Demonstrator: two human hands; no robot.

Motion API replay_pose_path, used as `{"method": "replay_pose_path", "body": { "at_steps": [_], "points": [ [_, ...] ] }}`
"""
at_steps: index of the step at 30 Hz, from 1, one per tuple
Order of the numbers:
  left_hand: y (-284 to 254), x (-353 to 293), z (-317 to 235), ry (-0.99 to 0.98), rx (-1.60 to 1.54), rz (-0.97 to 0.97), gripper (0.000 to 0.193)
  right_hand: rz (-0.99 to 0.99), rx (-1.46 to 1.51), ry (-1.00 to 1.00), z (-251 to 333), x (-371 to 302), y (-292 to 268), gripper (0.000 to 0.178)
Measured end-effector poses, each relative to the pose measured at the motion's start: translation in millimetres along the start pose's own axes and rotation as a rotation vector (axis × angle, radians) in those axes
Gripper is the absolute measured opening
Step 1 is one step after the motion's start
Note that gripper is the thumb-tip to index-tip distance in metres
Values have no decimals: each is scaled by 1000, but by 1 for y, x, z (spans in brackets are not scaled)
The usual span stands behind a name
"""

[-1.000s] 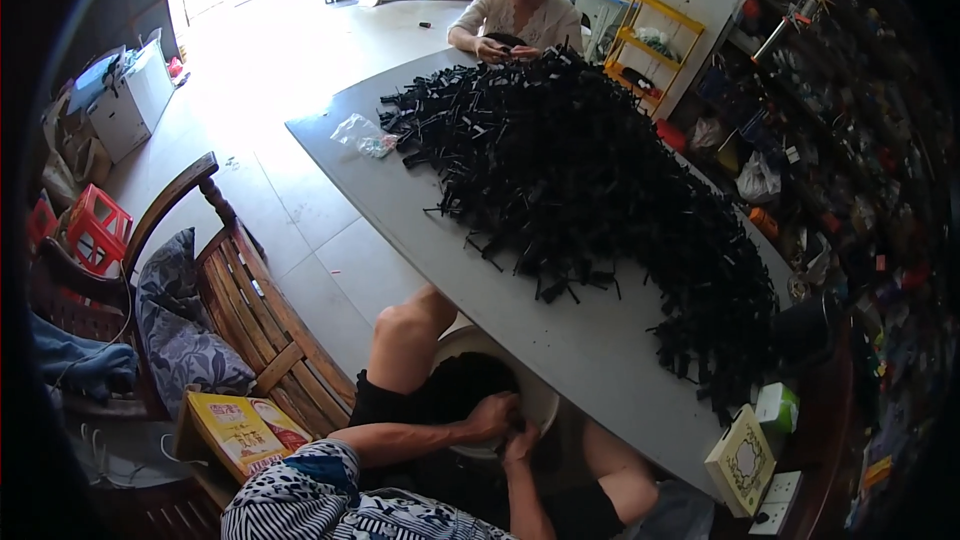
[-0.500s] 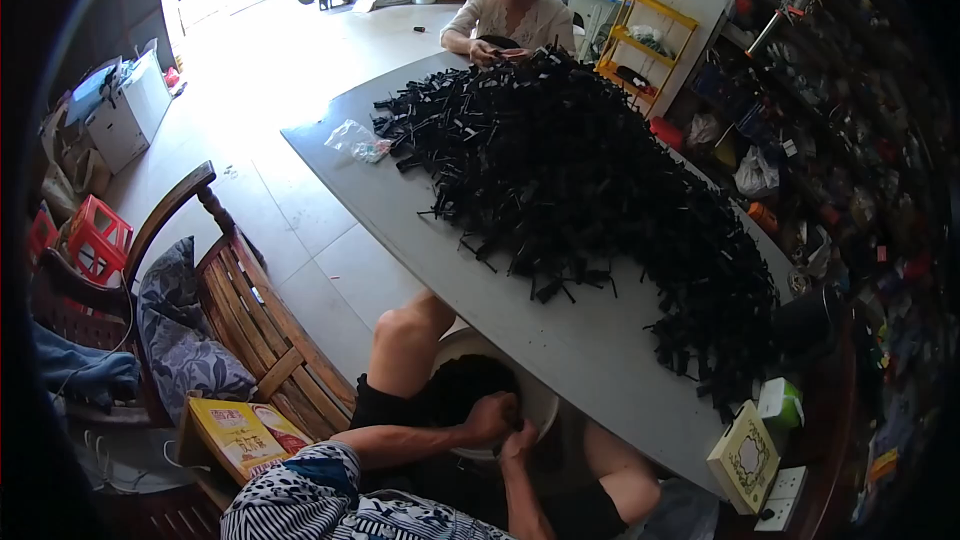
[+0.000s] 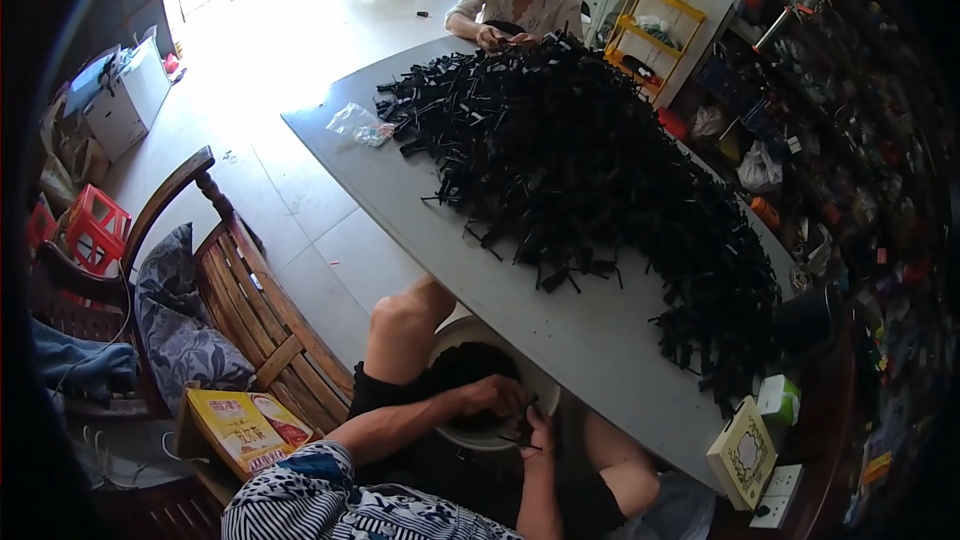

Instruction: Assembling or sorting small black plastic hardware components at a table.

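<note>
Above a pale bucket (image 3: pixel 476 437) between the knees, my two hands are close together. Dark pieces (image 3: pixel 468 364) fill part of the bucket. My right hand (image 3: pixel 540 432) is closed round a small black piece (image 3: pixel 524 443), whose thin end sticks out toward the left. Beside it, my left hand (image 3: pixel 490 395) is closed, its fingertips almost meeting the right hand's fingers; what they pinch is too small to make out. A big heap of black parts with thin stems (image 3: pixel 570 160) covers much of the grey table (image 3: pixel 480 315).
Across the table a co-worker (image 3: pixel 515 5) handles a small dark piece. A clear plastic bag (image 3: pixel 360 125) lies on the table's left. At its right end stand a cream box (image 3: pixel 745 455) and a power strip (image 3: pixel 778 498). A wooden bench (image 3: pixel 265 310) and yellow carton (image 3: pixel 245 430) are left.
My hands have moved slightly apart from their tight clasp, and the black piece's thin end now shows at my right hand. The co-worker's head has shifted a little.
</note>
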State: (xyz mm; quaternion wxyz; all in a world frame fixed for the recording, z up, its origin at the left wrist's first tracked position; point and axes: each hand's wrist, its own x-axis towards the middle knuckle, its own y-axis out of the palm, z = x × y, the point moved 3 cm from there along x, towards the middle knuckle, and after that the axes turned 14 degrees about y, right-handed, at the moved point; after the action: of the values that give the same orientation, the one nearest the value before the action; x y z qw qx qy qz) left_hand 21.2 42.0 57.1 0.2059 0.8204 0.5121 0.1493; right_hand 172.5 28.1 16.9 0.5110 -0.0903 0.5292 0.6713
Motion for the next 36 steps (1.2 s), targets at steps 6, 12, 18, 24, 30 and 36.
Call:
{"method": "replay_pose_path", "body": {
  "at_steps": [6, 12, 18, 24, 30, 36],
  "points": [
    [7, -6, -3, -142, -193, -134, 21, 275, -28, 119, -2, -4, 11, 27],
    [-11, -6, 28, -147, 61, -81, 13, -123, -205, -172, -3, 6, -11, 20],
    [-11, -7, 40, -51, -29, -87, 13, -141, -288, -302, 0, -8, 23, 25],
    [-12, -9, 53, -105, 14, -289, 13, -210, -402, -382, -4, -5, 21, 20],
    [-3, -10, 41, -142, 11, -403, 12, -378, -890, -569, -15, 4, 12, 16],
    [-11, -6, 40, -142, 196, -485, 11, -359, -329, -265, -16, 6, 18, 18]
  ]
}}
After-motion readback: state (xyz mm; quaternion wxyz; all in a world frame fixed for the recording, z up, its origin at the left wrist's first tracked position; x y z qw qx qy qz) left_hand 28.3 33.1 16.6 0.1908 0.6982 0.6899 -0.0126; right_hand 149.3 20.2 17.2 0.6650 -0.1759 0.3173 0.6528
